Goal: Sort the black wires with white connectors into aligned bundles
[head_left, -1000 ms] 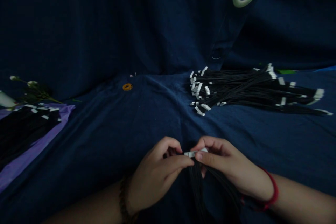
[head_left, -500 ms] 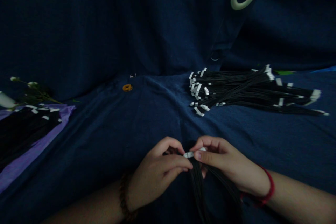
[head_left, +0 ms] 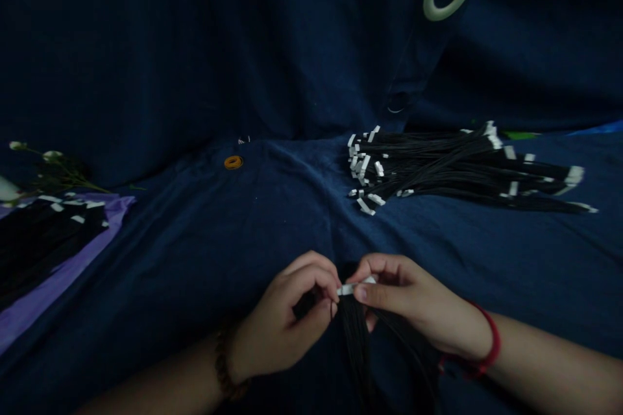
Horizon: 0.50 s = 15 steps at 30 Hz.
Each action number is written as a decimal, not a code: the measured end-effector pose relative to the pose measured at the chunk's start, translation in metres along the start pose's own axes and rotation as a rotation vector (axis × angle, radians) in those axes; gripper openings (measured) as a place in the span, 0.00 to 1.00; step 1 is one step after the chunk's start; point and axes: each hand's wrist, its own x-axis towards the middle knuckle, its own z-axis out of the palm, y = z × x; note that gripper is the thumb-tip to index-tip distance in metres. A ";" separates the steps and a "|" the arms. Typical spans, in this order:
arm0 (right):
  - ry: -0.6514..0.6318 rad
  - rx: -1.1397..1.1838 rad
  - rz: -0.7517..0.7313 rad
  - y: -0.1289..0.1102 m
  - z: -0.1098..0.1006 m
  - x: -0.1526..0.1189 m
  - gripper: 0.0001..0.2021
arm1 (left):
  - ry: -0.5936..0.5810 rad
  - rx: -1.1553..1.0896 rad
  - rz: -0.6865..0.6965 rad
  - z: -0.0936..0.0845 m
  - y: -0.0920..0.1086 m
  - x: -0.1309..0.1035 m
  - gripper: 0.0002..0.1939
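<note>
My right hand [head_left: 406, 298] pinches a row of white connectors [head_left: 346, 289] between thumb and fingers. Thin black cables [head_left: 356, 337] hang down from them, partly hidden behind that hand. My left hand [head_left: 296, 311] is closed, its fingertips pinched at the left end of the connectors; a thin dark strand seems to show by the thumb, too small to name. Beyond my hands on the right lies a pile of black cable bundles [head_left: 438, 165] with white connectors at both ends.
Dark blue cloth [head_left: 277, 227] covers the surface and the back. At left, more black cables [head_left: 39, 240] lie on a purple sheet [head_left: 119, 207], near white flowers [head_left: 52, 156]. Orange rubber bands [head_left: 233, 162] lie mid-back. A pale ring [head_left: 431, 3] is at top right.
My left thumb and fingers have drawn together into a tighter pinch at the connectors' left end. My right hand keeps its hold. The whole view has shifted slightly.
</note>
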 end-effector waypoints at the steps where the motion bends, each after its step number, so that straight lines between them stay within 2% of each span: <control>1: 0.001 -0.007 0.002 0.000 0.000 0.000 0.13 | 0.010 -0.011 -0.024 0.001 -0.001 -0.001 0.04; 6: -0.020 -0.029 0.027 0.000 0.001 0.000 0.13 | 0.061 -0.076 -0.198 0.006 -0.005 -0.002 0.07; 9: -0.037 -0.038 0.035 0.002 0.000 0.000 0.13 | 0.107 -0.216 -0.277 0.013 -0.009 -0.002 0.05; 11: -0.043 -0.040 0.031 0.002 -0.001 0.000 0.13 | 0.195 -0.295 -0.238 0.017 -0.013 -0.002 0.13; 13: -0.047 -0.032 0.034 0.002 -0.001 0.001 0.13 | 0.313 -0.266 -0.119 0.019 -0.016 -0.001 0.21; 15: -0.047 -0.025 0.048 0.000 0.000 0.000 0.14 | 0.355 -0.112 -0.035 0.018 -0.017 -0.001 0.18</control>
